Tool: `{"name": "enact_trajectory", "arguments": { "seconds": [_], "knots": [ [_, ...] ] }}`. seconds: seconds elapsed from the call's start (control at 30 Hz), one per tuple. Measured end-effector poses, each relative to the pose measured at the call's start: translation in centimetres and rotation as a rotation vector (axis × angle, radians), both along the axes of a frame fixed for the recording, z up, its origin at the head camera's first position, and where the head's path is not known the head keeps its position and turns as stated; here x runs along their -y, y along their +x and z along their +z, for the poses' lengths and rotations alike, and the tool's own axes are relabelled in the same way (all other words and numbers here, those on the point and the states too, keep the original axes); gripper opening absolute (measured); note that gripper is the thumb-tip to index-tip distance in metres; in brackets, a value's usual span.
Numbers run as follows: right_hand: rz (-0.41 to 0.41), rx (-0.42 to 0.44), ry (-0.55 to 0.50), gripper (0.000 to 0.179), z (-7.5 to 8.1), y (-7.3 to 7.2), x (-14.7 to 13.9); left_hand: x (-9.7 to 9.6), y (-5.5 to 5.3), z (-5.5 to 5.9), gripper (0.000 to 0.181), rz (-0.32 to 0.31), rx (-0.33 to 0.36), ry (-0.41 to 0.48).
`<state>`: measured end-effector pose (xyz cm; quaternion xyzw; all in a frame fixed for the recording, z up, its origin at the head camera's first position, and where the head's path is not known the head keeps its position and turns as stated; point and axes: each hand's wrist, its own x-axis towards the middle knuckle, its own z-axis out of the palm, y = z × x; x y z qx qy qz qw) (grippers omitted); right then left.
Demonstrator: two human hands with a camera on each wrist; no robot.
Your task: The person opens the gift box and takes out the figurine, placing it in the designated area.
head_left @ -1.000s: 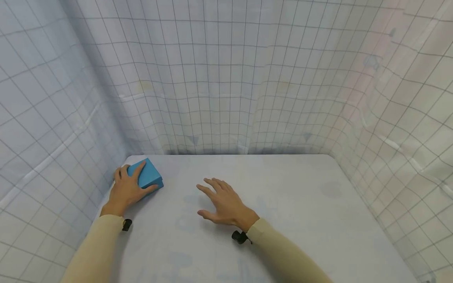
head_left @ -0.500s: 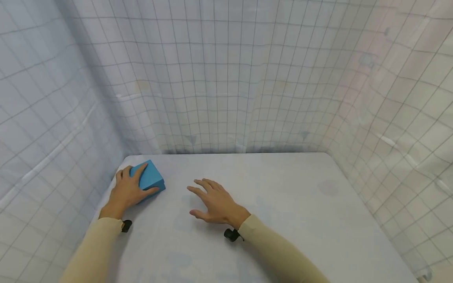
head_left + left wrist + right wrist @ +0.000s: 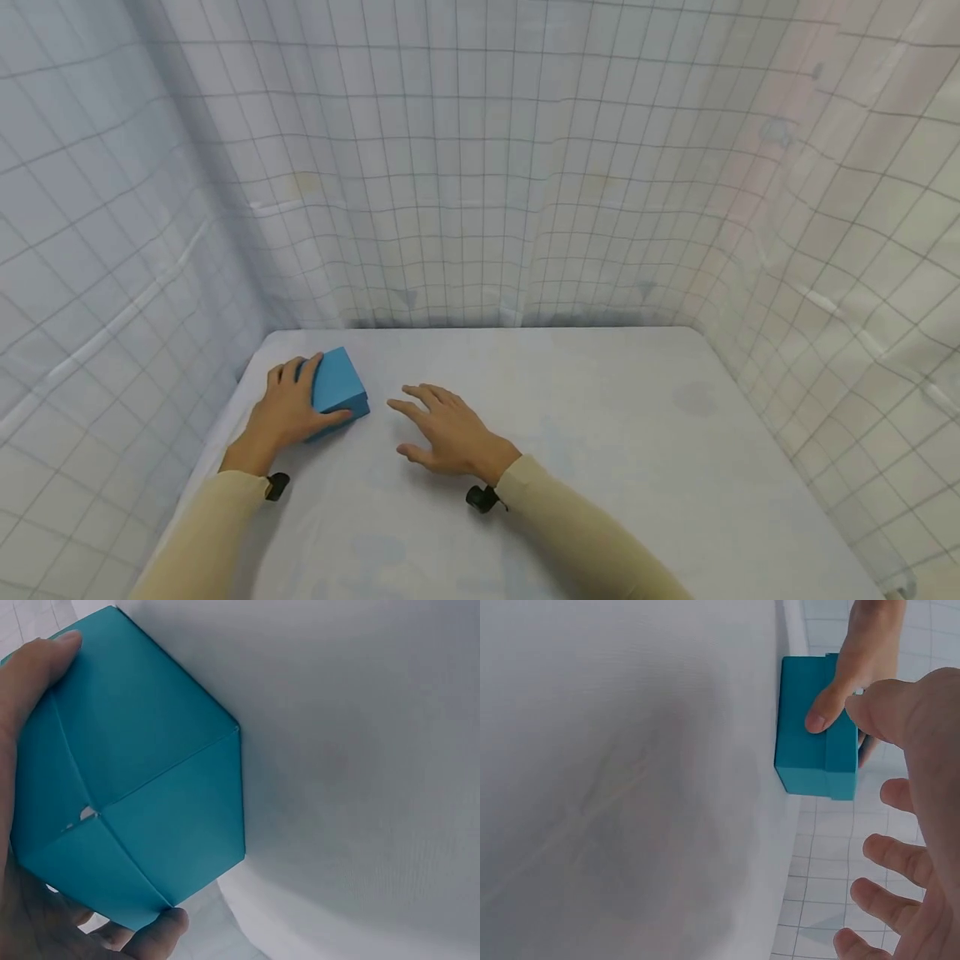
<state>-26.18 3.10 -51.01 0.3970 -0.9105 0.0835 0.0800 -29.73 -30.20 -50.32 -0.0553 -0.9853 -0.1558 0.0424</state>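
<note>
At ten o'clock on the tabletop point(image 3: 600, 425), the blue box point(image 3: 337, 382) is being gripped by the curled left hand point(image 3: 288, 412); the right hand point(image 3: 452, 435) is being held with fingers spread. Grasping is seemingly being done; a ten-o'clock right-hand reach is likely being called for.

Free room over the table's right side point(image 3: 637, 433) — leftward obstacle, blue box point(image 3: 336, 382).

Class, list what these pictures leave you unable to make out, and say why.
Inside of the blue box: every view, hidden by its lid.
Much of its left edge: head view, covered by the left hand.
Part of the right hand: right wrist view, cut off by right edge.
</note>
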Motion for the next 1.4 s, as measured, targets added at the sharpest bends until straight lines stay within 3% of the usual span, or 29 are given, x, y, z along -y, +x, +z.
{"name": "enact_trajectory", "arguments": {
  "seconds": [0.23,0.7,1.1,1.4],
  "knots": [
    [0.009,0.004,0.01,0.075,0.1,-0.7,0.6,-1.6,0.7,0.4,0.132,-0.066,0.004,0.005],
    [-0.006,0.094,-0.008,0.081,0.7,-1.5,0.6,-4.4,2.2,0.6,0.131,-0.161,-0.02,-0.006],
    [-0.015,0.203,-0.015,0.089,0.2,-1.8,-0.9,-6.6,2.9,0.0,0.131,-0.248,-0.011,-0.002],
    [0.011,0.293,-0.09,0.09,0.6,-2.9,-3.0,-8.8,3.6,0.7,0.129,-0.299,0.002,0.014]
  ]
}}
